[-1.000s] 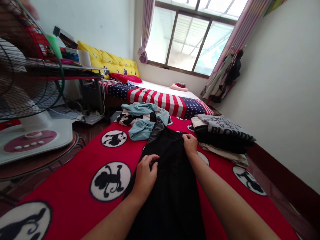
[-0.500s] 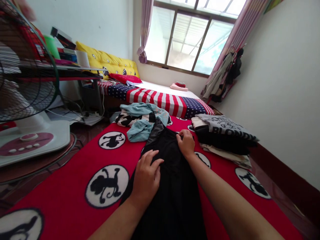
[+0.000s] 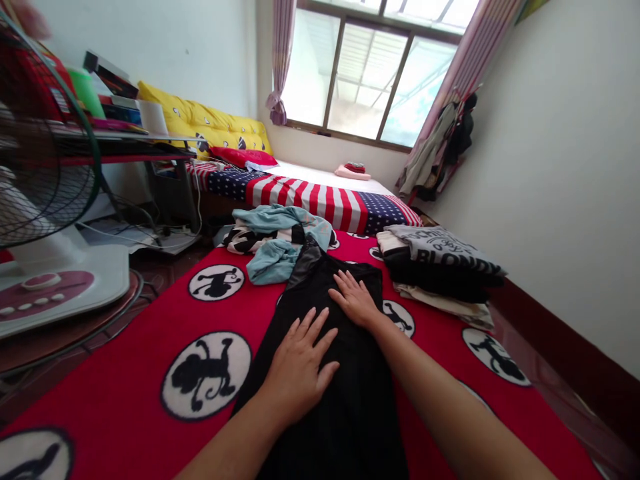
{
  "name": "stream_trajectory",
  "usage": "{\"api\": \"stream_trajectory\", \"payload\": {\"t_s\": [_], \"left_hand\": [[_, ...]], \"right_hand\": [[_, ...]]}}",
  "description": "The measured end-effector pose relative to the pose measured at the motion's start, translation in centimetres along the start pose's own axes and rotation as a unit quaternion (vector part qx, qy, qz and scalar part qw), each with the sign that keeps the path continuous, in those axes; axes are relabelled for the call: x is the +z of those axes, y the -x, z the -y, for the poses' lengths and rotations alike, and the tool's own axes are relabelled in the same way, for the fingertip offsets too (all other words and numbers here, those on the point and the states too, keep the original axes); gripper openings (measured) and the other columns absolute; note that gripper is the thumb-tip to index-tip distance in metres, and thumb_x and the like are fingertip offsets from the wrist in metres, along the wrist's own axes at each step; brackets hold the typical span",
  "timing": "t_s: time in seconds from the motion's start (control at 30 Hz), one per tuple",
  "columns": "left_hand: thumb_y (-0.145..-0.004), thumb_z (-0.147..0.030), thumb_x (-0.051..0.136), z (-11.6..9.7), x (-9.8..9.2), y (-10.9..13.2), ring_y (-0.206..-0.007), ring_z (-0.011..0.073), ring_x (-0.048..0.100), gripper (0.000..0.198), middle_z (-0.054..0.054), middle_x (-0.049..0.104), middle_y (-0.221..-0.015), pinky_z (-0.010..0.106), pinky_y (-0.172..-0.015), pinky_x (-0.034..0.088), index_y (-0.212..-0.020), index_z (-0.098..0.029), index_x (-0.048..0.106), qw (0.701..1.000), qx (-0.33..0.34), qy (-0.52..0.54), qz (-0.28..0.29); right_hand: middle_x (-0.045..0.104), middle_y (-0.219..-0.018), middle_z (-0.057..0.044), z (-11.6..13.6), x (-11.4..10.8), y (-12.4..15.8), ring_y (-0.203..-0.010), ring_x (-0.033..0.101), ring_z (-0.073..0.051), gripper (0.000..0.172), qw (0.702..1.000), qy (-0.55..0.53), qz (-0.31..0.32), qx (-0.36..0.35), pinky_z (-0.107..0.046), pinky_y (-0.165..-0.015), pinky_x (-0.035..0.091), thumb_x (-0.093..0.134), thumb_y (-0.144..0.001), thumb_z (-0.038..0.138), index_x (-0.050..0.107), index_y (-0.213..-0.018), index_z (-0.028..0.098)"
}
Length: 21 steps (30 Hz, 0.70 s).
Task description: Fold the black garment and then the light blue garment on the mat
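A black garment [image 3: 345, 393] lies stretched out lengthwise in front of me on a red blanket [image 3: 135, 360] with monkey prints. Its far left corner has a shinier, sheer-looking part. Flat on the middle of the cloth rests my left hand [image 3: 301, 363], fingers spread. My right hand [image 3: 356, 300] lies farther up, near the garment's right edge, palm down with its fingers stretched out. Neither hand grips anything. The garment's near end runs out of view at the bottom.
Beyond the garment is a loose heap of light blue clothes [image 3: 277, 257]. On the right sits a stack of folded clothes [image 3: 440, 267]. A fan [image 3: 55, 267] stands at the left by a cluttered desk [image 3: 145, 139]. Behind are a bed [image 3: 320, 203] and hanging clothes [image 3: 440, 147].
My right hand has moved from the garment's upper right edge inward and toward me, its fingers straightening. My left hand has flattened and spread. The view has shifted slightly.
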State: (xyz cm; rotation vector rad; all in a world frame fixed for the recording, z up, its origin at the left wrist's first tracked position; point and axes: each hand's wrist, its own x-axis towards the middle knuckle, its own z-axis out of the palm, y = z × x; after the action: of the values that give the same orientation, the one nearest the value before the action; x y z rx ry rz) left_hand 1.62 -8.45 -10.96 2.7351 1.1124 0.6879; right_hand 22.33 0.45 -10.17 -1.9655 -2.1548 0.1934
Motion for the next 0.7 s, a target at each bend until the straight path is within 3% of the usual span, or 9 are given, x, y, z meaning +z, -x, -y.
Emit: {"api": "stream_trajectory", "payload": {"t_s": [0.1, 0.17, 0.23, 0.4, 0.53, 0.7], "left_hand": [[-0.086, -0.038, 0.053, 0.0, 0.0, 0.0, -0.14, 0.0283, 0.023, 0.049, 0.005, 0.027, -0.153, 0.051, -0.11, 0.027, -0.134, -0.028, 0.047, 1.0, 0.001, 0.004, -0.008], [-0.086, -0.037, 0.054, 0.0, 0.1, 0.0, -0.14, 0.0284, 0.024, 0.049, 0.005, 0.027, -0.153, 0.051, -0.11, 0.027, -0.134, -0.028, 0.048, 1.0, 0.002, 0.011, -0.014], [-0.085, -0.037, 0.055, 0.1, 0.3, 0.0, -0.14, 0.0283, 0.023, 0.049, 0.005, 0.027, -0.153, 0.05, -0.11, 0.027, -0.133, -0.028, 0.048, 1.0, 0.005, 0.016, -0.019], [-0.085, -0.037, 0.055, 0.1, 0.4, 0.1, -0.14, 0.0283, 0.024, 0.049, 0.004, 0.027, -0.152, 0.051, -0.111, 0.026, -0.133, -0.029, 0.049, 1.0, 0.0, 0.026, -0.018], [-0.085, -0.038, 0.055, 0.1, 0.3, 0.0, -0.14, 0.0285, 0.023, 0.049, 0.004, 0.026, -0.153, 0.051, -0.111, 0.026, -0.133, -0.029, 0.048, 1.0, -0.003, 0.029, -0.01], [-0.086, -0.038, 0.053, 0.0, 0.3, 0.0, -0.14, 0.0283, 0.022, 0.048, 0.004, 0.026, -0.153, 0.053, -0.111, 0.026, -0.133, -0.029, 0.048, 1.0, -0.005, 0.026, 0.0]], "right_hand": [[0.034, -0.149, -0.006, -1.3, -1.0, -0.9, -0.136, 0.032, -0.02, 0.048, 0.997, -0.015, -0.068, 0.023, -0.041, -0.11, 0.026, 0.037, -0.093, 0.042, 0.044, -0.137, 0.023], [0.048, -0.138, -0.008, -2.5, -2.0, -1.5, -0.121, 0.05, -0.018, 0.042, 0.989, -0.014, -0.137, 0.061, -0.032, -0.1, 0.038, 0.042, -0.09, 0.025, 0.052, -0.13, 0.02], [0.061, -0.122, -0.008, -3.6, -2.9, -2.1, -0.103, 0.06, -0.017, 0.039, 0.982, -0.004, -0.164, 0.098, -0.027, -0.089, 0.044, 0.047, -0.084, 0.017, 0.059, -0.121, 0.02], [0.07, -0.088, -0.003, -5.1, -3.6, -3.2, -0.082, 0.065, -0.02, 0.028, 0.983, 0.026, -0.121, 0.135, -0.028, -0.073, 0.047, 0.063, -0.074, 0.024, 0.07, -0.101, 0.026], [0.071, -0.087, -0.003, -5.4, -3.6, -4.1, -0.082, 0.065, -0.02, 0.019, 0.981, 0.051, -0.114, 0.145, -0.027, -0.073, 0.047, 0.06, -0.071, 0.02, 0.073, -0.083, 0.027], [0.071, -0.09, -0.007, -5.7, -3.8, -5.1, -0.087, 0.065, -0.021, 0.021, 0.969, 0.06, -0.157, 0.183, -0.027, -0.074, 0.046, 0.057, -0.072, 0.021, 0.074, -0.085, 0.022]]}}
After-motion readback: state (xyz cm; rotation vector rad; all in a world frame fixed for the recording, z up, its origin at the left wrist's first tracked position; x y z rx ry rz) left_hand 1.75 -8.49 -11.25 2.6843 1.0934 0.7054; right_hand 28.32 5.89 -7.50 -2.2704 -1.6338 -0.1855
